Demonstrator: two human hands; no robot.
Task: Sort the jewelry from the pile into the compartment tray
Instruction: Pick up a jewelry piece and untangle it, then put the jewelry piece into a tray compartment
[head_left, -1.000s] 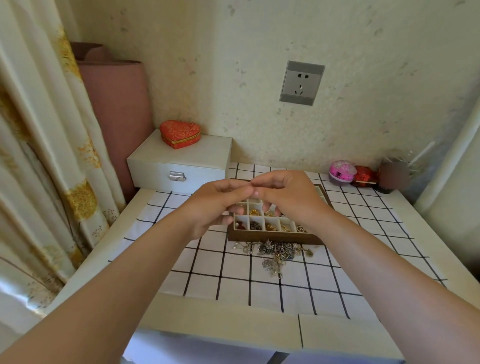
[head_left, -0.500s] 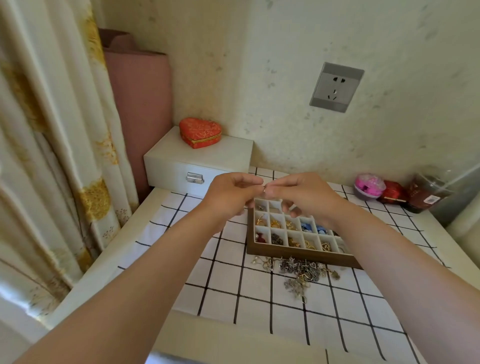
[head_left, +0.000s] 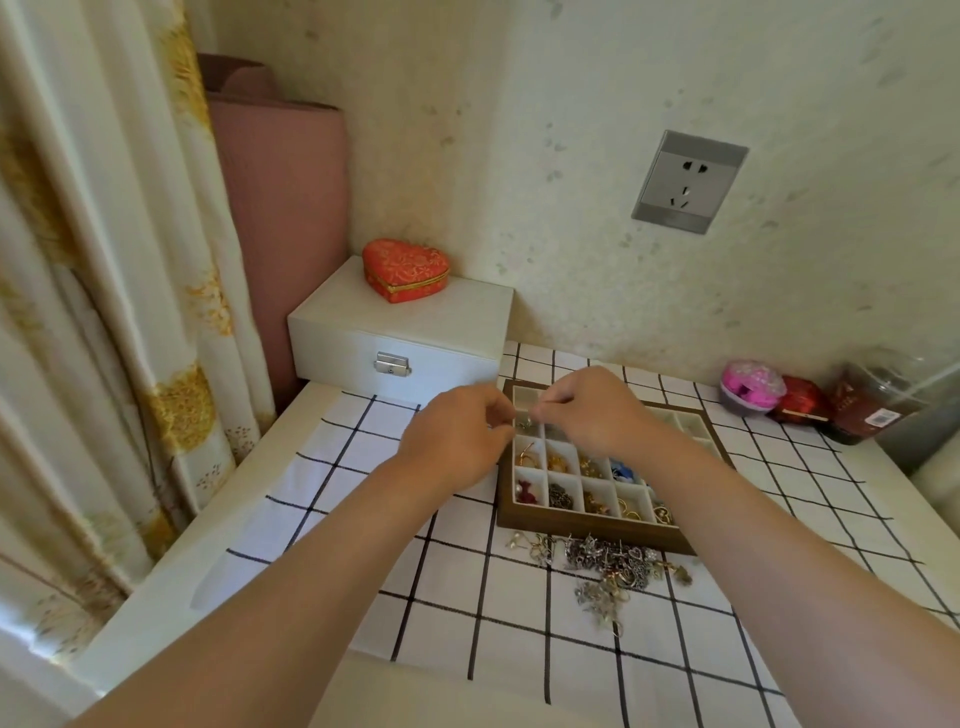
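Pinching one tiny piece (head_left: 523, 415), left hand (head_left: 457, 441) and right hand (head_left: 592, 410) hover over tray (head_left: 587, 527).

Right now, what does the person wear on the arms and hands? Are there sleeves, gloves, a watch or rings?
Nothing worn shows. The left forearm and right forearm are bare to the picture's edge, no sleeve in view. The left hand and right hand have no gloves, and no watch or bracelet sits above them. No ring shows, though not every finger is in full view.
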